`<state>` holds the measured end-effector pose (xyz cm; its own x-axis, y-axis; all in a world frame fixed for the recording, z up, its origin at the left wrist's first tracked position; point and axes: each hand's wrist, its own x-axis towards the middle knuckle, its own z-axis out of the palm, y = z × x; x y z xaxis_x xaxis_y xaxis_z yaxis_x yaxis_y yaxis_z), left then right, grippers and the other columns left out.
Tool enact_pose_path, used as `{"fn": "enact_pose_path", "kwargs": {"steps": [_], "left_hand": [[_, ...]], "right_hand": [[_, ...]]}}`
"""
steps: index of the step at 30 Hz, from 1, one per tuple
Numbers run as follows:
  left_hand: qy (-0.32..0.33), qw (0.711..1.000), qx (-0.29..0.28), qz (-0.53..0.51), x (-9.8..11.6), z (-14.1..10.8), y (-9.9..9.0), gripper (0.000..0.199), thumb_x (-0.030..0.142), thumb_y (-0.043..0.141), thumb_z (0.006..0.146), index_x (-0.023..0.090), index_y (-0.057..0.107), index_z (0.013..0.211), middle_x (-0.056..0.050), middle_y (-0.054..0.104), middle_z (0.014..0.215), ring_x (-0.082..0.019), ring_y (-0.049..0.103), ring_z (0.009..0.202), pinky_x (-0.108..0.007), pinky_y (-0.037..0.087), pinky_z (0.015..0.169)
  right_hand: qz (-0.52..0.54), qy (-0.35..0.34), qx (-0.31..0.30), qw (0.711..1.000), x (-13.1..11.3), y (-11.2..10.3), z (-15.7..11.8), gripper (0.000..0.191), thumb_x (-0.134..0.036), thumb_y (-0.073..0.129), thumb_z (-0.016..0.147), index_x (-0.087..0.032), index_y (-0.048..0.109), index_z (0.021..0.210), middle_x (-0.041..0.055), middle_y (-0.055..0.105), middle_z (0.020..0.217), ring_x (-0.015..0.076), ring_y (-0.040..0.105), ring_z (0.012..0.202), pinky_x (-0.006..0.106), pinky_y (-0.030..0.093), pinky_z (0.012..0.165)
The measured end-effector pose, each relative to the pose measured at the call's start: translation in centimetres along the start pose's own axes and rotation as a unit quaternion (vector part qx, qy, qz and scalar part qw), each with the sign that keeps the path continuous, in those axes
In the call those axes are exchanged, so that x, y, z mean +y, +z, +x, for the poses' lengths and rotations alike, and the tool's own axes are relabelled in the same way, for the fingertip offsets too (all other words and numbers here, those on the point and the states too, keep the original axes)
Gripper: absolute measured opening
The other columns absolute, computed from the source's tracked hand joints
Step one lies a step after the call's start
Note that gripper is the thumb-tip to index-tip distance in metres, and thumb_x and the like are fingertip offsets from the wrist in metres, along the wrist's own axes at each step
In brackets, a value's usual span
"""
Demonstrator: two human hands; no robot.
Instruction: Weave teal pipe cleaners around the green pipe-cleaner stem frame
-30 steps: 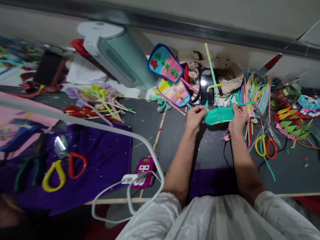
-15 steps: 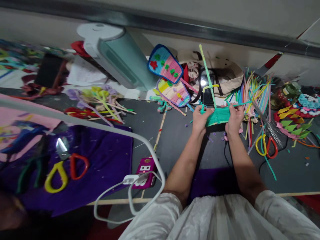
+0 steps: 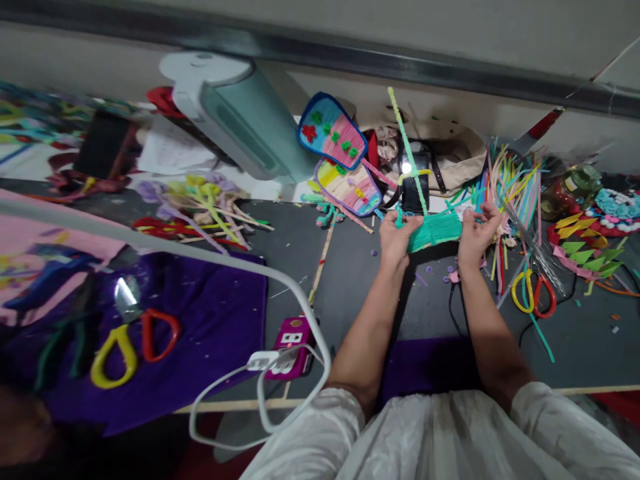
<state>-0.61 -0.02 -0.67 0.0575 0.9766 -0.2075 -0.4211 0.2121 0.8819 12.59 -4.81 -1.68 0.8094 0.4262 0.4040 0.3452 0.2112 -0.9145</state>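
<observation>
A teal pipe-cleaner panel (image 3: 436, 231) is held above the grey table, with a long pale-green stem (image 3: 408, 148) rising from its upper edge and a short yellow piece (image 3: 415, 173) crossing that stem. My left hand (image 3: 395, 240) pinches the panel's left end between thumb and fingers. At the other end is my right hand (image 3: 477, 237), its thumb by the panel's edge and its fingers loosely spread and raised; whether it still touches the panel is too small to tell. A loose teal strand sticks out towards the upper right, near the right hand.
Behind lie two colourful woven pieces (image 3: 333, 130), a beige bag (image 3: 463, 160) and a phone (image 3: 416, 183). Pipe cleaners (image 3: 520, 190) and scissors (image 3: 534, 292) are to the right. Leftward are a purple cloth (image 3: 220, 300), larger scissors (image 3: 114, 353), a magenta power strip (image 3: 291, 347) and a white cable (image 3: 295, 287).
My right hand's fingers have opened from the panel's right end. The panel and my left hand have shifted slightly left, and the stem leans further left.
</observation>
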Motion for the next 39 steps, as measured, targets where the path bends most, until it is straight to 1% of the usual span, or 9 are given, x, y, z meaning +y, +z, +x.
{"fn": "enact_pose_path", "kwargs": {"steps": [2,4,7,10,16,25,31,36,39], "left_hand": [[0.014,1.0,0.009,0.003,0.2,-0.1,0.0,0.044,0.026,0.087,0.049,0.021,0.049,0.071,0.003,0.064,0.067,-0.013,0.061,0.063,-0.026,0.049,0.062],[0.021,1.0,0.01,0.006,0.2,-0.2,0.1,0.044,0.025,0.087,0.05,0.021,0.049,0.071,0.003,0.064,0.067,-0.012,0.06,0.061,-0.025,0.048,0.061],[0.027,1.0,-0.005,0.012,0.2,-0.3,0.2,0.044,0.026,0.088,0.051,0.021,0.049,0.073,0.004,0.062,0.067,-0.01,0.058,0.059,-0.024,0.048,0.062],[0.022,1.0,-0.018,0.009,0.2,-0.4,0.2,0.047,0.027,0.089,0.05,0.021,0.049,0.074,0.005,0.06,0.067,-0.009,0.057,0.058,-0.024,0.048,0.063],[0.013,1.0,-0.026,-0.003,0.1,-0.1,0.2,0.048,0.025,0.089,0.047,0.021,0.049,0.074,0.006,0.059,0.064,-0.009,0.058,0.056,-0.025,0.049,0.061],[0.018,0.997,-0.073,0.033,0.9,-0.2,-0.1,0.049,0.026,0.091,0.045,0.02,0.05,0.073,0.003,0.067,0.067,-0.012,0.06,0.058,-0.025,0.05,0.062],[0.065,0.989,-0.118,0.056,0.6,0.2,-0.4,0.05,0.023,0.088,0.05,0.021,0.048,0.078,0.003,0.068,0.067,-0.013,0.062,0.061,-0.026,0.05,0.065],[0.137,0.977,-0.104,0.123,0.2,0.2,-0.3,0.046,0.024,0.086,0.055,0.021,0.046,0.077,0.005,0.066,0.067,-0.01,0.058,0.058,-0.022,0.046,0.061],[0.143,0.975,-0.117,0.121,0.1,0.3,-0.3,0.046,0.028,0.088,0.058,0.021,0.047,0.079,0.003,0.069,0.071,-0.011,0.06,0.062,-0.023,0.047,0.065]], "right_hand": [[-0.068,-0.071,-0.001,0.995,-1.2,-0.7,0.0,0.032,-0.045,0.061,0.091,-0.024,0.059,0.115,0.0104,0.058,0.118,0.0218,0.058,0.108,0.043,0.051,0.097],[-0.121,-0.141,-0.099,0.978,-2.4,-1.0,-0.2,0.019,-0.041,0.058,0.094,-0.025,0.068,0.1,0.0086,0.062,0.106,0.0247,0.057,0.11,0.047,0.046,0.103],[-0.181,-0.188,-0.225,0.939,-3.2,-0.9,-0.4,0.021,-0.039,0.057,0.095,-0.027,0.074,0.093,0.0087,0.067,0.106,0.0268,0.055,0.107,0.048,0.043,0.101],[-0.222,-0.215,-0.281,0.909,-3.0,-0.5,-0.6,0.022,-0.038,0.057,0.096,-0.028,0.077,0.095,0.008,0.07,0.107,0.0269,0.053,0.104,0.047,0.042,0.098],[-0.256,-0.262,-0.287,0.885,-2.8,-0.5,-0.6,0.021,-0.033,0.056,0.097,-0.028,0.076,0.095,0.0048,0.073,0.104,0.0253,0.053,0.1,0.043,0.04,0.092],[-0.253,-0.227,-0.3,0.891,-2.2,-0.2,-0.2,0.021,-0.031,0.055,0.097,-0.025,0.075,0.095,0.0058,0.073,0.102,0.0246,0.053,0.095,0.04,0.041,0.088],[-0.233,-0.199,-0.315,0.898,-2.0,-0.3,0.3,0.014,-0.025,0.061,0.092,-0.023,0.073,0.085,0.0049,0.072,0.094,0.0243,0.054,0.093,0.038,0.043,0.087],[-0.224,-0.175,-0.308,0.908,-1.8,0.0,0.3,0.014,-0.022,0.06,0.089,-0.023,0.069,0.078,0.0045,0.071,0.09,0.024,0.055,0.094,0.037,0.043,0.088],[-0.23,-0.158,-0.303,0.911,-1.7,0.0,0.4,0.016,-0.022,0.059,0.088,-0.023,0.068,0.075,0.0044,0.071,0.089,0.0238,0.055,0.094,0.036,0.043,0.088]]}}
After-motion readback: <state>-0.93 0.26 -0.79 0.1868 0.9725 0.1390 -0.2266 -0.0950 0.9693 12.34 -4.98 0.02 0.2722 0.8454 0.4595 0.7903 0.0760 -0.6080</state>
